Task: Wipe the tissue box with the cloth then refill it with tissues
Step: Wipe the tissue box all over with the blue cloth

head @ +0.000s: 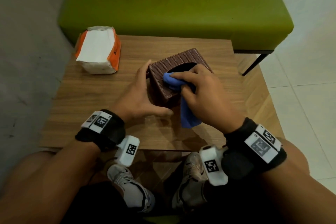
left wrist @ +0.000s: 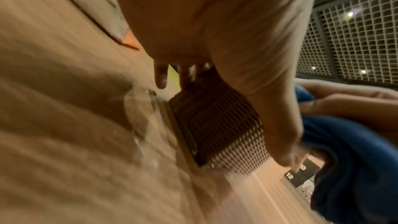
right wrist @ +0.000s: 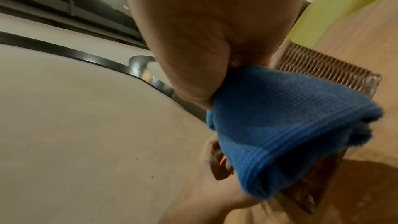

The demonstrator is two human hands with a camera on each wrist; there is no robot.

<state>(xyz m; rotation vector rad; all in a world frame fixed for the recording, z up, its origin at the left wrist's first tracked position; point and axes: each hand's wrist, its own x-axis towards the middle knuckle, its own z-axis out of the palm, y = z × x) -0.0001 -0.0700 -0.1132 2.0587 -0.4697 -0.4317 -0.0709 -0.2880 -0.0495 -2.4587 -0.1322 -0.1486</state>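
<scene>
The brown woven tissue box [head: 169, 63] stands at an angle in the middle of the wooden table [head: 91, 100], its oval top slot dark. My left hand [head: 141, 92] braces the box's left side, fingers straight along it and thumb at the near corner. My right hand [head: 198, 87] grips a bunched blue cloth [head: 172, 82] and presses it on the box top beside the slot; the cloth's tail hangs over the near face. In the left wrist view the fingers [left wrist: 161, 76] lie along the box [left wrist: 215, 125]. In the right wrist view the cloth [right wrist: 280, 117] covers most of the box [right wrist: 323, 67].
An orange and white tissue pack [head: 99, 51], torn open on top, lies at the table's far left corner. A green bench [head: 172, 5] stands right behind the table, its black leg [head: 254, 63] at the right. A grey wall runs along the left. My shoes [head: 131, 187] show under the near edge.
</scene>
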